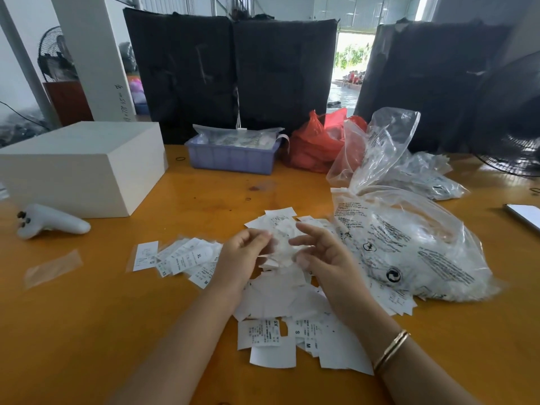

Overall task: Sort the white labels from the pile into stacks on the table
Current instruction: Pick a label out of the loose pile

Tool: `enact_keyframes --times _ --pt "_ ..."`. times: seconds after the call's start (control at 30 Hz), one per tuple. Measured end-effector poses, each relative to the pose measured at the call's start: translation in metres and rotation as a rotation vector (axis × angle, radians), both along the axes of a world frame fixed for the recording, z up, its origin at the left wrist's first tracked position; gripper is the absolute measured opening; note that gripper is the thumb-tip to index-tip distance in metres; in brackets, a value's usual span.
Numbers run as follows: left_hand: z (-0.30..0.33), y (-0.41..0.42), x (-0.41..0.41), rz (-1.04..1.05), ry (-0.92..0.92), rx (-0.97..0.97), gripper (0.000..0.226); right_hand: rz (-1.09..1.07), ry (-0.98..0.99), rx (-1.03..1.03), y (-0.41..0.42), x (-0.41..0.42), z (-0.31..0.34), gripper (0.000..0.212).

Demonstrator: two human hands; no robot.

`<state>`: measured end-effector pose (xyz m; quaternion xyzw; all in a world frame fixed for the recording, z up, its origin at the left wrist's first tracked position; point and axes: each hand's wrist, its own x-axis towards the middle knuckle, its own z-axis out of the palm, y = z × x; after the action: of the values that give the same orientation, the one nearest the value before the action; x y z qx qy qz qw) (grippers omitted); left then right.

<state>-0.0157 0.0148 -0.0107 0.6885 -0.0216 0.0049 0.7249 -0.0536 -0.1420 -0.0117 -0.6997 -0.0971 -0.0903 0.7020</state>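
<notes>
Labels [280, 299] are heaped loose on the table [122, 331], right under both hands, so that's where the sorting is being done. A blurry white label [282, 248] is being held up over the heap between the left hand [244, 252] and the right hand [318, 252]. The left hand's fingers are curled in and seem pinched on its edge. The right hand's fingers are half bent around the other side, but actual contact can't be confirmed through the blur. It's probably lifted like that so the size print can be read before it gets placed.

Just left of the hands, a fanned stack [178, 260] of labels is laid out, with XL and XS readable on some, so that's likely the sorted side. It's more of a loose spread than a neat stack, though.

To the right, a clear bag [409, 247] lies against the heap, and more labels look to be inside, though that's hard to tell through the plastic. Beyond are a white box [84, 168], a purple tray [232, 154], a red bag [315, 144] and a controller [49, 222]. A flat object at the right edge is cut off and can't be identified.
</notes>
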Motion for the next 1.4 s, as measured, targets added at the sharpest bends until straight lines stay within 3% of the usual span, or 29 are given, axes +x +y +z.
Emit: enact_keyframes --times 0.1,0.23,0.3,0.37,0.47,0.6,0.77,0.87,0.93,1.1,1.23,1.4 --pt "0.001 0.004 0.002 0.057 0.036 -0.122 0.013 -0.144 -0.052 -0.061 -0.001 0.000 -0.002 0.052" --pt "0.003 0.007 0.002 0.034 0.059 -0.235 0.017 -0.318 -0.181 -0.325 -0.002 0.001 -0.001 0.055" --pt "0.004 0.006 0.001 0.002 0.049 -0.255 0.020 -0.338 -0.161 -0.278 -0.001 0.001 -0.003 0.057" --pt "0.005 0.004 -0.001 -0.028 0.036 -0.279 0.024 -0.339 -0.153 -0.204 -0.001 0.001 -0.005 0.050" --pt "0.006 0.002 -0.003 -0.086 0.020 -0.298 0.028 -0.295 -0.204 -0.274 0.001 -0.001 -0.004 0.024" --pt "0.006 0.000 -0.005 -0.158 0.027 -0.274 0.030 -0.250 -0.238 -0.450 0.001 -0.001 -0.004 0.045" --pt "0.006 0.001 -0.007 -0.171 0.007 -0.083 0.027 -0.300 -0.217 -0.408 0.001 -0.002 -0.001 0.018" --pt "0.009 0.003 -0.008 -0.216 -0.164 0.236 0.037 -0.289 -0.132 -0.309 0.001 -0.001 0.001 0.014" --pt "0.014 0.006 -0.012 -0.278 -0.262 0.303 0.043 -0.252 -0.113 -0.278 0.000 -0.002 0.002 0.014" --pt "0.015 0.010 -0.012 -0.246 -0.236 0.227 0.012 -0.172 -0.088 -0.219 0.001 -0.003 0.001 0.018" --pt "0.016 0.010 -0.011 -0.206 -0.169 0.145 0.031 -0.181 -0.055 -0.219 0.002 -0.003 0.000 0.026" --pt "0.015 0.007 -0.011 -0.175 -0.184 0.100 0.027 -0.124 -0.059 -0.121 0.001 -0.005 0.001 0.022"
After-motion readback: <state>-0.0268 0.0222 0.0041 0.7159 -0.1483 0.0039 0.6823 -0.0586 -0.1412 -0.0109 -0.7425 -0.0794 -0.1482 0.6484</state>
